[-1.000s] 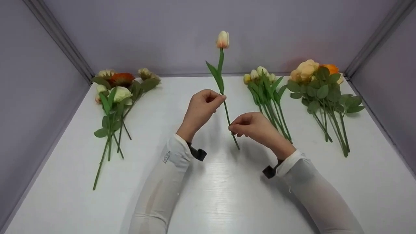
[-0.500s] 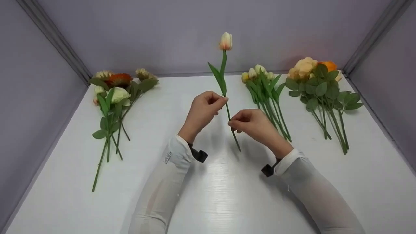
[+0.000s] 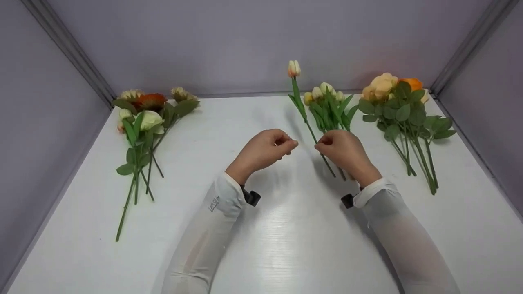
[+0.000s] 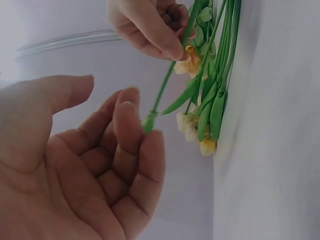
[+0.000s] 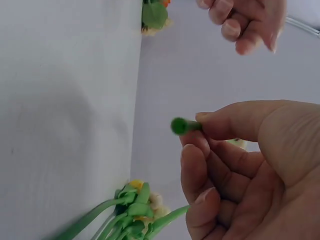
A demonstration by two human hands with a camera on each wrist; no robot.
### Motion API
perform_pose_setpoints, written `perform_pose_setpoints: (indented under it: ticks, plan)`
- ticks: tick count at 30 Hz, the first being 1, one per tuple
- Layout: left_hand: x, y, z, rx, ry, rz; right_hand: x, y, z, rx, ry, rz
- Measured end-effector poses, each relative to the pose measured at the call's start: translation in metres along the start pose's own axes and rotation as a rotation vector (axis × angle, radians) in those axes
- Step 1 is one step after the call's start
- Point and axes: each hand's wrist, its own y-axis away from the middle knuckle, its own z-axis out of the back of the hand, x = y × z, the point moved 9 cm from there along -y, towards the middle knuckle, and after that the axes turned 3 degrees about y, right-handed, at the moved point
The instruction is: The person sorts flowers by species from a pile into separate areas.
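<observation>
In the head view a pale tulip with a pink base (image 3: 300,107) leans up and to the left above the table. My right hand (image 3: 347,153) pinches its green stem between thumb and fingers. Seen from the right wrist, the cut stem end (image 5: 179,126) pokes out past the thumb tip. My left hand (image 3: 267,150) hovers to the left of the stem, holding nothing. Its thumb (image 4: 75,94) stands apart from the softly bent fingers in the left wrist view, and those fingers hide the tulip's upper part there.
Several tulips (image 3: 329,108) lie just behind the right hand on the white table (image 3: 261,253). Leafy peach and orange flowers (image 3: 402,108) lie at the right, and a mixed bunch (image 3: 149,116) at the left. Grey-purple panels (image 3: 229,45) wall in the back and sides.
The left hand has let go of the tulip stem. The right hand has carried the tulip right and lower, towards the tulip bunch; the left hand has shifted slightly right and down.
</observation>
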Motion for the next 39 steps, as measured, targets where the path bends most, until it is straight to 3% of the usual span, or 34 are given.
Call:
perform_pose_setpoints:
  ticks: [5, 10, 15, 23, 32, 39]
  plan:
    - [-0.006, 0.004, -0.012, 0.064, -0.112, -0.021, -0.02, -0.006, -0.005, 0.047, 0.08, -0.049]
    - [-0.006, 0.004, -0.012, 0.059, -0.115, -0.014, -0.032, -0.01, -0.01, 0.088, 0.091, -0.105]
    - [-0.006, 0.004, -0.012, 0.064, -0.119, -0.014, -0.038, -0.012, -0.011, 0.077, 0.092, -0.134]
    - [-0.004, 0.004, -0.014, 0.083, -0.134, -0.001, -0.038, -0.012, -0.011, 0.092, 0.138, -0.126]
    - [-0.004, 0.005, -0.013, 0.058, -0.136, -0.012, -0.033, -0.004, 0.0, 0.104, 0.088, -0.166]
    - [-0.007, 0.007, -0.003, 0.006, -0.141, -0.038, -0.017, 0.0, 0.016, 0.009, 0.028, -0.08]
